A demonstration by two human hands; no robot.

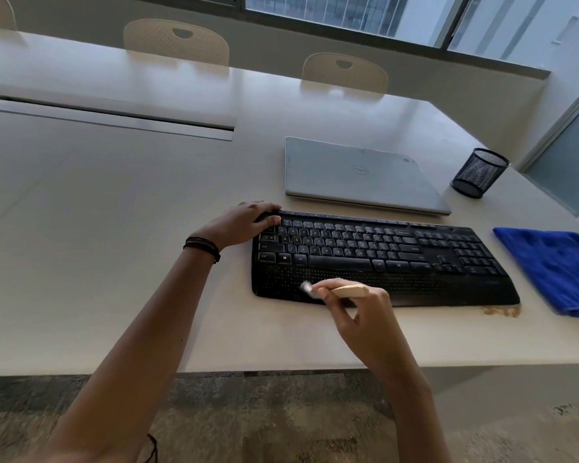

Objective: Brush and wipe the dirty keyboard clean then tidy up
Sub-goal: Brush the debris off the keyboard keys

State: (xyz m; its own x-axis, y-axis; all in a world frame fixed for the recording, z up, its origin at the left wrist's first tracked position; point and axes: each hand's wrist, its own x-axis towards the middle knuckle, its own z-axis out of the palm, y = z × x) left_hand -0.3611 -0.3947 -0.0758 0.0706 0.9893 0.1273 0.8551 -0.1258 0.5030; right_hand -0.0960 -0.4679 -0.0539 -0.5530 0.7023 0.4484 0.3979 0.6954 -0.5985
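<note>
A black keyboard with a dotted palm rest lies on the white table. My left hand grips its far left corner, fingers curled over the top edge. My right hand holds a small wooden-handled brush. The pale bristles, blurred, touch the left part of the palm rest. A folded blue cloth lies to the right of the keyboard. Brown crumbs sit on the table by the keyboard's near right corner.
A shut grey laptop lies just behind the keyboard. A black mesh pen cup stands to its right, near the table's right edge. Beige chairs line the far side. The table's near edge runs under my forearms.
</note>
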